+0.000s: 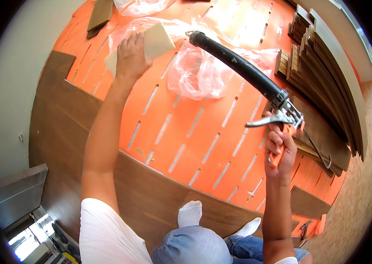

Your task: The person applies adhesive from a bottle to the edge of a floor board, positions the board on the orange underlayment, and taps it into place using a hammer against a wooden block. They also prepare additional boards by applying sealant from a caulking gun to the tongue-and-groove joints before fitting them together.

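My right hand (281, 148) is wrapped round the orange handle of a caulking gun (243, 68). Its long black barrel slants up and left, and the nozzle end sits near a crumpled clear plastic bag (199, 75). A silver trigger lever sticks out to the left of the grip. My left hand (132, 57) reaches far forward, its fingers over a flat cream-coloured board (158, 40) that shows on both sides of the hand. Beneath both hands lies orange slotted underlay (186, 127), its slots showing pale floor.
Brown floorboards (150, 185) are laid along the near and left side, beside the wall (5, 105). Stacked planks (326, 75) stand at the right. A hammer (305, 228) lies at the lower right. More boards (100, 15) rest at the far left.
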A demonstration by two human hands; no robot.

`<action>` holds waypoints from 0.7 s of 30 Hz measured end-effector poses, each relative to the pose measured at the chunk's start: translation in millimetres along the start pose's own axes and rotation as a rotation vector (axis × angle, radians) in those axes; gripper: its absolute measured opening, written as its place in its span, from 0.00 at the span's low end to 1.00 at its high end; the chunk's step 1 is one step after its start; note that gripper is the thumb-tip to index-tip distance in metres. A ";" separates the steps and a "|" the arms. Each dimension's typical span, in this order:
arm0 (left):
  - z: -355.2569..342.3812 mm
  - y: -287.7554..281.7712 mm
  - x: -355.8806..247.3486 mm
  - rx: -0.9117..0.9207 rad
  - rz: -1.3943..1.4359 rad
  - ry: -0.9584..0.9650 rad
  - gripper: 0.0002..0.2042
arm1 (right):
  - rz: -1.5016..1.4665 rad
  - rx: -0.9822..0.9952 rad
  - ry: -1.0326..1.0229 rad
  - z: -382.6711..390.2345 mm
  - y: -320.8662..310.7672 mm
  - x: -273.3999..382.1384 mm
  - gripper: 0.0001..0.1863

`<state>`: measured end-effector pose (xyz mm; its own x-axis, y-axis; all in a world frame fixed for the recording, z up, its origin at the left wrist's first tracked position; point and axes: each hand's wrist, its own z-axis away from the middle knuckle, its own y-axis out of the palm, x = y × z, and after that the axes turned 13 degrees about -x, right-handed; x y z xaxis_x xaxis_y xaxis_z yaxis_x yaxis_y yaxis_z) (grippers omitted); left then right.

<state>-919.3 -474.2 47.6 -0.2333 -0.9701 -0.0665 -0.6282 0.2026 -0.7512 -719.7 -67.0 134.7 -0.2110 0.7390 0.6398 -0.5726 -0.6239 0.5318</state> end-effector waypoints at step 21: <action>-48.1 173.1 -18.4 0.594 -0.097 0.145 0.36 | 0.093 -0.277 -0.199 79.7 -62.1 84.6 0.35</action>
<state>-1059.5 -414.8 -49.6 -0.3211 -0.9437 0.0789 -0.1406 -0.0349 -0.9894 -638.8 14.0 200.0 -0.1300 0.6012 0.7884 -0.7570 -0.5738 0.3127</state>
